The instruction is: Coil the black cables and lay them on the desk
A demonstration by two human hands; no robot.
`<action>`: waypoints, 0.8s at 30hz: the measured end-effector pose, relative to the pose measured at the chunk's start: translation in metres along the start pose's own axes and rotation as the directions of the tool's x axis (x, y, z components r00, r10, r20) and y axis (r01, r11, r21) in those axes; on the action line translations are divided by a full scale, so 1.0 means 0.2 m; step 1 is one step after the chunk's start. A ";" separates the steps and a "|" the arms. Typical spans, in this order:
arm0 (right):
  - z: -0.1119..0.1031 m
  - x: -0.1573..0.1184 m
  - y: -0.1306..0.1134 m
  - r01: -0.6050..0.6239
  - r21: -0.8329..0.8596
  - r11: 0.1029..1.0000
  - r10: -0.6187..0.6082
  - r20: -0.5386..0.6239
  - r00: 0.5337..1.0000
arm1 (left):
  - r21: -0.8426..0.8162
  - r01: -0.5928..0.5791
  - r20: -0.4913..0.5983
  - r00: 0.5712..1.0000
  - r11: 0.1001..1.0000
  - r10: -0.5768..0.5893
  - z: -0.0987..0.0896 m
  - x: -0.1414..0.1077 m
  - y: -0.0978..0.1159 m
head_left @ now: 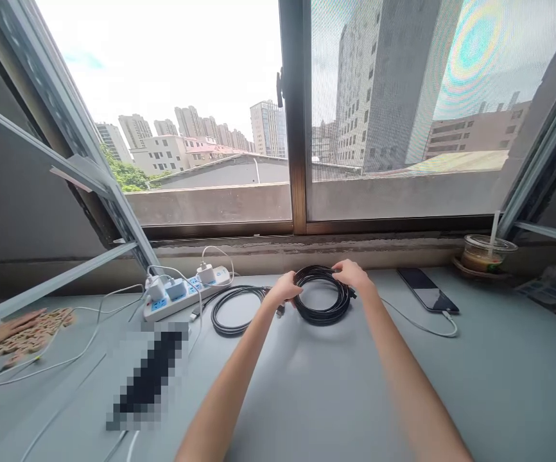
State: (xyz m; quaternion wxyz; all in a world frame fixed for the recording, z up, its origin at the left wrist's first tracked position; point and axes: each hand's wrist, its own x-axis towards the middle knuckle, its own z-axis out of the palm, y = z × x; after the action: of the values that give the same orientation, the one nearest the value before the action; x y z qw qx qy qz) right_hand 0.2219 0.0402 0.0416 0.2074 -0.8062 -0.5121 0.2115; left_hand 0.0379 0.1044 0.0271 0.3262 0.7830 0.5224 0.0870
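Note:
A thick coil of black cable (323, 316) is at the middle of the grey table, near the window wall. My left hand (285, 287) grips its left side, fingers closed round the strands. On its upper right side my right hand (351, 274) pinches the loops. A dark plug end sticks out at the coil's right, below my right hand. Just left of my left hand lies a second, thinner coil of black cable (230, 332), partly behind my wrist. Connector ends show close under my left hand.
A white power strip (189, 296) with chargers stands at the left, white cords trailing from it. Another person's hand (8, 330) rests on a patterned piece at far left. A phone (427, 290) on a white cable and a lidded cup (484, 253) with a straw sit right.

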 end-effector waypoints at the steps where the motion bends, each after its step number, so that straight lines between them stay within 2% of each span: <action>1: 0.01 0.01 0.01 0.005 0.005 1.000 -0.005 -0.011 1.000 | -0.014 -0.011 -0.011 1.000 1.000 0.011 0.00 0.00 0.00; 5: 0.04 0.06 0.04 0.029 0.025 0.999 -0.028 -0.045 0.999 | -0.049 -0.047 -0.005 0.999 0.998 0.047 0.02 0.02 -0.01; 10: 0.09 0.09 0.09 0.039 0.035 0.999 -0.038 -0.044 0.998 | -0.027 -0.032 0.017 0.999 0.999 0.032 0.05 0.05 -0.03; 17: 0.11 0.13 0.12 0.068 0.061 0.996 -0.064 -0.062 0.996 | -0.014 -0.081 -0.058 0.995 0.997 0.080 0.05 0.04 -0.02; 24: 0.14 0.16 0.14 0.062 0.068 0.996 -0.058 -0.051 0.997 | 0.132 -0.062 -0.189 0.978 0.989 0.087 0.04 0.01 0.00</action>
State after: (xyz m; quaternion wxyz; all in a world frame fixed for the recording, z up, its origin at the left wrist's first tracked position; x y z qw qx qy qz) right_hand 0.2390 0.0623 -0.0018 0.2542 -0.7876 -0.5233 0.2032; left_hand 0.0434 0.1032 0.0204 0.2203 0.8089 0.5263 0.1419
